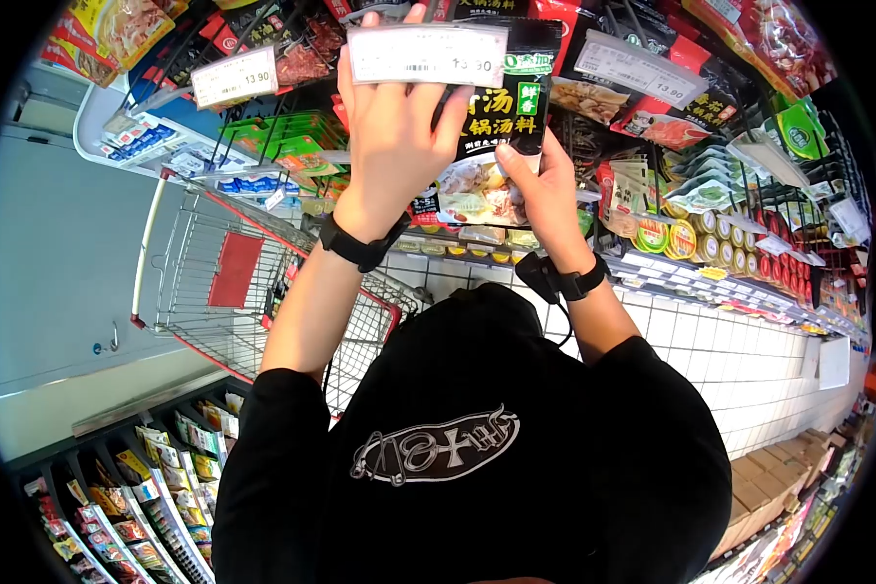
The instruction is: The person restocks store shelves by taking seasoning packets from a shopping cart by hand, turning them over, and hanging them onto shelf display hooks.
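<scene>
A black pouch of hot pot soup base [496, 127], printed with yellow characters and a picture of food, hangs upright at the rack. My right hand [552, 190] grips its lower right side, thumb across the front and fingers behind. My left hand [394, 141] reaches up beside the pouch with its fingers stretched out. A clear-covered price tag [426, 55] hides the middle of those fingers, and two fingertips show above it. The left thumb lies close to the pouch's left edge; whether it touches is unclear. Both wrists wear black bands.
Further price tags [234, 78] and hanging food packs surround my hands. Lower shelves hold round tins [708, 247] and green packs [282, 136]. A shopping cart [200, 263] stands at left, near a shelf of small packets [151, 467]. Cardboard boxes [774, 477] sit at lower right.
</scene>
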`<action>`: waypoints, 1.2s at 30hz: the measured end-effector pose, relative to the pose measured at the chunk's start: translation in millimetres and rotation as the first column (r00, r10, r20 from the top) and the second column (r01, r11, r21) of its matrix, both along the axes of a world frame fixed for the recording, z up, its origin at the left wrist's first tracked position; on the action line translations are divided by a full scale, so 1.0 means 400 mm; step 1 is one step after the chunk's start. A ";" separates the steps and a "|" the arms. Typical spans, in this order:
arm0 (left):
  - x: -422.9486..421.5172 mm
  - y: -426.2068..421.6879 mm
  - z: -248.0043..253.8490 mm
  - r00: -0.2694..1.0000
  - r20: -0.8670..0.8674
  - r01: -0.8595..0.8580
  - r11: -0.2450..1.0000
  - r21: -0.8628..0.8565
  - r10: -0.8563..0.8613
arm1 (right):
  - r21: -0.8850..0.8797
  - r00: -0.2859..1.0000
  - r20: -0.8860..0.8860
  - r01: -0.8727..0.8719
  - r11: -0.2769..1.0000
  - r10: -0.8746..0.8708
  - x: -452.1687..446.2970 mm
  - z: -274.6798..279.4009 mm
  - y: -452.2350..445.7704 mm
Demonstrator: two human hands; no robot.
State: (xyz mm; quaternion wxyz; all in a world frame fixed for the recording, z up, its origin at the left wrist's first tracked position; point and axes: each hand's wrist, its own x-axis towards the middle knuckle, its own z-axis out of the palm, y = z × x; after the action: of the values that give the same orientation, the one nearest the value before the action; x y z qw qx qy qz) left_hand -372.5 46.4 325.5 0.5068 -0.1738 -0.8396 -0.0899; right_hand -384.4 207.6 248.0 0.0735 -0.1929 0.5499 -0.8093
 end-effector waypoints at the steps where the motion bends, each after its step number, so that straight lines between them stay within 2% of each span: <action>1: -0.006 -0.002 -0.013 1.000 0.027 -0.007 1.000 0.024 0.007 | -0.011 1.000 -0.021 0.006 1.000 -0.006 -0.002 0.004 -0.001; 5: -0.014 0.011 -0.028 0.996 0.083 -0.018 0.998 0.059 0.013 | 0.082 0.998 -0.048 0.035 0.996 -0.031 -0.032 0.000 -0.001; 6: -0.013 0.013 -0.030 0.995 0.099 -0.024 0.998 0.066 0.017 | 0.060 0.999 -0.039 0.030 0.998 -0.027 -0.033 0.007 0.000; 7: -0.008 0.008 -0.040 0.987 0.145 -0.069 0.997 0.020 0.066 | 0.100 0.997 -0.074 0.046 0.994 -0.038 -0.031 0.007 0.002; 10: 0.009 0.010 -0.049 0.984 0.168 -0.072 0.996 0.058 0.062 | 0.138 0.980 -0.196 0.065 0.988 -0.037 -0.025 -0.009 0.011; 15: 0.011 0.014 -0.074 0.975 0.177 -0.139 0.990 0.030 0.132 | 0.192 0.983 -0.182 0.051 0.980 -0.016 -0.032 -0.011 0.011; 16: 0.007 0.014 -0.068 0.974 0.165 -0.158 0.987 -0.007 0.157 | 0.188 0.983 -0.183 0.048 0.981 -0.013 -0.034 -0.013 0.010; 22: 0.000 0.045 -0.072 0.964 0.193 -0.193 0.981 0.028 0.184 | 0.140 0.992 -0.122 0.014 0.990 0.004 -0.038 -0.014 -0.001; 31: -0.023 0.039 -0.071 0.969 0.199 -0.153 0.988 0.029 0.145 | 0.123 0.990 -0.140 0.012 0.992 0.005 -0.070 -0.034 -0.013; 36: -0.035 0.035 -0.068 0.970 0.202 -0.144 0.989 0.038 0.133 | 0.121 0.973 -0.223 0.085 0.989 -0.056 -0.093 -0.031 -0.015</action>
State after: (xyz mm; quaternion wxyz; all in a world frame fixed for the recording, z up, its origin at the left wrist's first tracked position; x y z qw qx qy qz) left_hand -386.4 60.5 298.1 0.4299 -0.0916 -0.8934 -0.0932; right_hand -421.8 201.5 235.6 -0.0041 -0.2561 0.6124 -0.7479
